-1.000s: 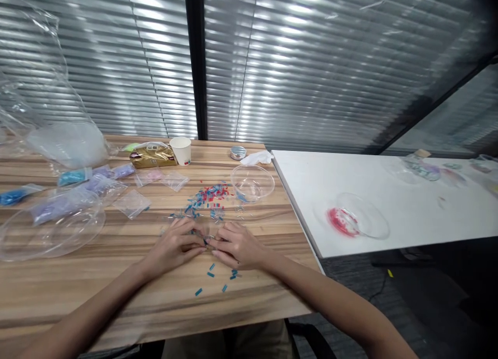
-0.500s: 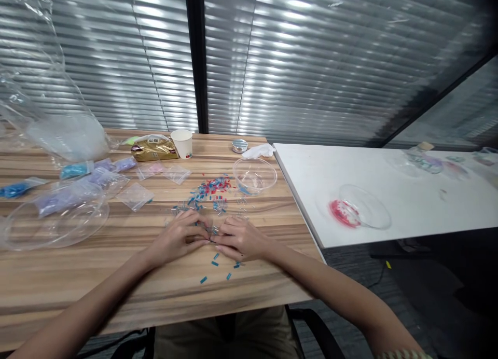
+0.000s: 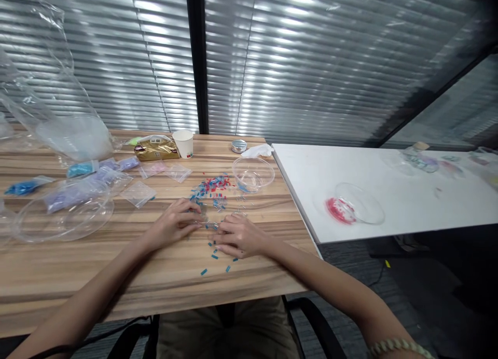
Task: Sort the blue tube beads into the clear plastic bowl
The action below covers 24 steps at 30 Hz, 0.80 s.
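Observation:
My left hand (image 3: pixel 179 220) has its fingers curled, thumb close to the index finger, just left of a short row of small blue and clear tube-like pieces (image 3: pixel 211 225). On the other side of that row, my right hand (image 3: pixel 239 235) rests low over the table with bent fingers. What either set of fingertips grips is too small and partly hidden. Several loose blue pieces (image 3: pixel 215 257) lie nearer my body. Beyond my hands is a scattered pile of red, blue and clear pieces (image 3: pixel 216 185).
A clear plastic bowl (image 3: pixel 253 175) stands behind the pile. Small plastic bags (image 3: pixel 139 194), a large clear lid-like dish (image 3: pixel 62 234), a gold tissue pack (image 3: pixel 156 148) and a paper cup (image 3: pixel 183 143) are at left and back. The white table (image 3: pixel 295 193) adjoins on the right, bearing another clear dish.
The fingertips of my two hands, close together before, are now farther apart. My left hand has shifted up and slightly left, showing the row of small pieces between them.

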Each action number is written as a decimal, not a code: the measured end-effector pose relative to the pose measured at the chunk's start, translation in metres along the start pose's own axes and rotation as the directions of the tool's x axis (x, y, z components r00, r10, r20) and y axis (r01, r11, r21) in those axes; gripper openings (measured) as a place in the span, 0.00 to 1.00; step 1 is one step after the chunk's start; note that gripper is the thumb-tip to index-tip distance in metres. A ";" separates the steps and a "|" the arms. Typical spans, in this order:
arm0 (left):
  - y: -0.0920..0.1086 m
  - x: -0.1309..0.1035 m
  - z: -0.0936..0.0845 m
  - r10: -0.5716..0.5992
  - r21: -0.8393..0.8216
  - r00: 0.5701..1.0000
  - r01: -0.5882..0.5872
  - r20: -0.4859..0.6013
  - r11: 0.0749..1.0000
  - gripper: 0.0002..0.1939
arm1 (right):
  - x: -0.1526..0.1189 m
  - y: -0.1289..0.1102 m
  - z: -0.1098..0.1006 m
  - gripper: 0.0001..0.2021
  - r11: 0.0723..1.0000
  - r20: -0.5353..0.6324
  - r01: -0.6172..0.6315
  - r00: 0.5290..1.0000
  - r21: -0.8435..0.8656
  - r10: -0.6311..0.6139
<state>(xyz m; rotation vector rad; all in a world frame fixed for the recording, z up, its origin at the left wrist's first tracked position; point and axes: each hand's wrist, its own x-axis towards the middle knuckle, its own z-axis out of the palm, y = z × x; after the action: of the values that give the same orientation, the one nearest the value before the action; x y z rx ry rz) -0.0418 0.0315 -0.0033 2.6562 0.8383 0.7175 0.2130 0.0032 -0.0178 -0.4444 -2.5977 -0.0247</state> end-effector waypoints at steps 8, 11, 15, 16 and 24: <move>0.002 -0.002 0.007 0.076 -0.005 0.997 -0.076 0.006 0.997 0.08 | 0.001 0.001 0.000 0.15 0.992 -0.016 -0.116 0.993 -0.056 0.115; 0.002 -0.002 0.008 0.089 0.000 0.996 -0.089 0.010 0.996 0.08 | 0.001 0.001 0.001 0.14 0.996 -0.014 -0.085 0.996 -0.037 0.085; 0.004 -0.001 0.008 0.092 -0.004 0.995 -0.092 0.032 0.996 0.08 | 0.000 0.002 0.001 0.15 1.000 -0.019 -0.014 1.000 -0.005 0.014; 0.004 -0.001 0.008 0.093 -0.005 0.995 -0.093 0.034 0.996 0.08 | 0.000 0.002 0.001 0.15 1.000 -0.028 -0.018 0.999 -0.002 0.018; 0.007 0.000 0.009 0.095 -0.015 0.994 -0.095 0.044 0.995 0.10 | 0.001 0.001 0.002 0.13 0.991 -0.032 -0.128 0.991 -0.045 0.127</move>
<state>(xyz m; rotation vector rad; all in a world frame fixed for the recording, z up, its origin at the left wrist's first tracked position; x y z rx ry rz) -0.0338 0.0245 -0.0081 2.7054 0.6971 0.6805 0.2118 0.0041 -0.0190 -0.6217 -2.5395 -0.0488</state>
